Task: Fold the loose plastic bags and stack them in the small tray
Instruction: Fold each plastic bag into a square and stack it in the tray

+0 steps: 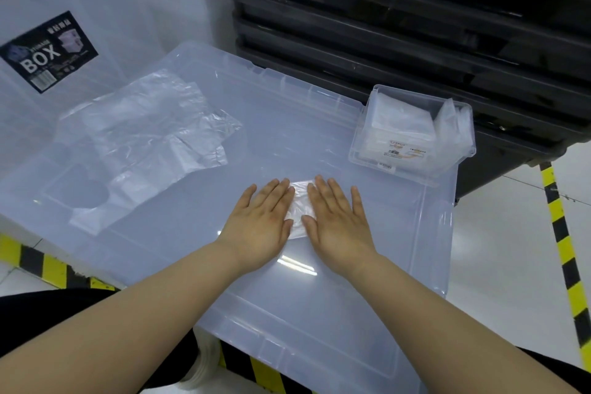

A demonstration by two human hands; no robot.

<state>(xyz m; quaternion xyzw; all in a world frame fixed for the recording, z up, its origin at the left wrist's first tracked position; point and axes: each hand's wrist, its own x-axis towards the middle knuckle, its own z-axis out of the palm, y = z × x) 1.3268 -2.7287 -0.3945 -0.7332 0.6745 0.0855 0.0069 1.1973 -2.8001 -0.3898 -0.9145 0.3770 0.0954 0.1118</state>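
A small folded clear plastic bag [300, 206] lies on the translucent box lid [319, 125], mostly covered by my hands. My left hand [260, 221] presses flat on its left part, fingers spread. My right hand [337, 217] presses flat on its right part. A pile of loose crumpled plastic bags [144, 134] lies on the lid to the left. The small clear tray [412, 134] stands at the lid's far right corner and holds folded bags, with one bag standing along its right wall.
A stack of black crates [415, 25] rises behind the lid. A larger clear storage box with a "BOX" label [48, 51] stands at the left. Yellow-black floor tape [563, 249] runs along the right and the front. My dark trousers show at the bottom.
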